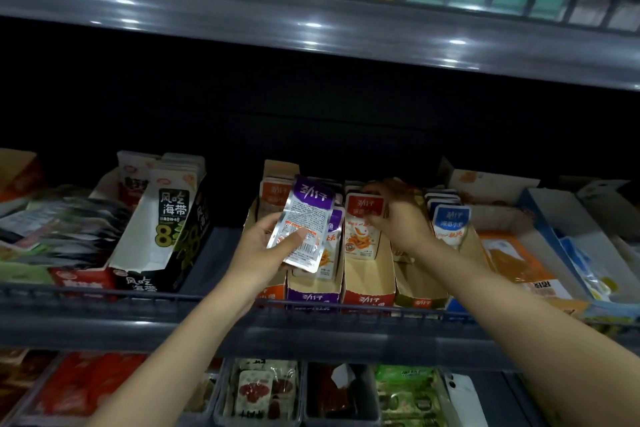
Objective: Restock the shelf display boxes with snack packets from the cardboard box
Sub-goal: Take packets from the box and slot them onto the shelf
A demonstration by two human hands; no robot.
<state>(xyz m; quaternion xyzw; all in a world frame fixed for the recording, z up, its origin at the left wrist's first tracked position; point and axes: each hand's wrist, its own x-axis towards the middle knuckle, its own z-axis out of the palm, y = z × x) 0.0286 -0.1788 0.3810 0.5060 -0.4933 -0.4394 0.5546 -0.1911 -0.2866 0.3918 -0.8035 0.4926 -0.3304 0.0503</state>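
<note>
My left hand holds a purple-topped snack packet, silver back toward me, above the purple display box. My right hand reaches into the red display box beside it, its fingers curled round the red-topped packets standing in it. An orange display box stands left of the purple one. A blue display box with blue-topped packets stands further right. The cardboard box is not in view.
A black and white seaweed snack box stands at the left of the shelf, beside loose dark packets. Larger open boxes fill the right. A wire rail runs along the shelf front. More goods sit on the shelves above and below.
</note>
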